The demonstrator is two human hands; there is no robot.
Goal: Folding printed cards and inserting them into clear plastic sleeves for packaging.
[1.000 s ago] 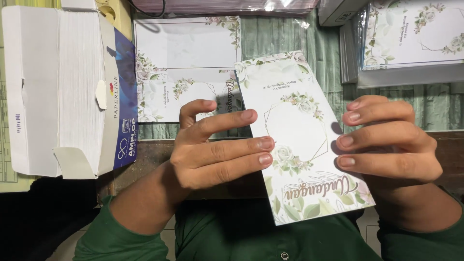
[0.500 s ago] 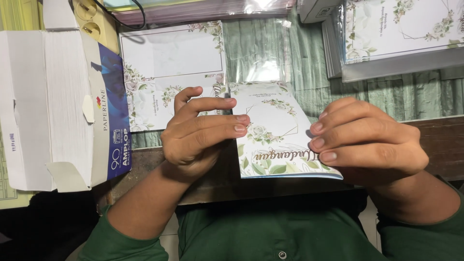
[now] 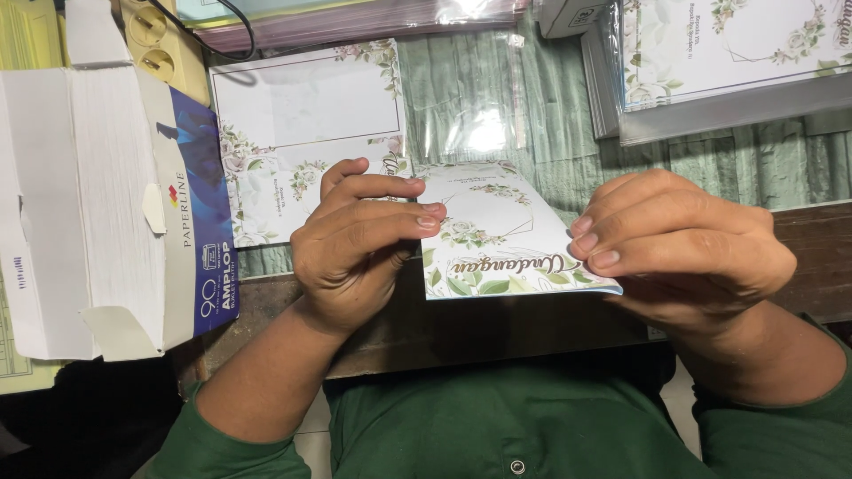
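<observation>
A white floral card [image 3: 501, 239] with green leaves and gold script is held between both hands above the near table edge. My left hand [image 3: 359, 244] grips its left side, fingers curled over the face. Its right side is pinched by my right hand [image 3: 683, 248], fingers folded over the edge. The card lies tilted almost flat, its far end pointing away from me. Part of it is hidden behind my fingers.
An open blue-and-white paper box [image 3: 106, 204] stands at the left. A floral envelope sheet [image 3: 302, 124] and clear plastic sleeves [image 3: 470, 115] lie on the green cloth [image 3: 568, 168]. A wrapped stack of cards [image 3: 728, 62] sits far right. A power strip [image 3: 164, 44] is far left.
The card has tipped from upright and facing me to lying nearly flat and lower. Both hands came down and closer to the table edge with it.
</observation>
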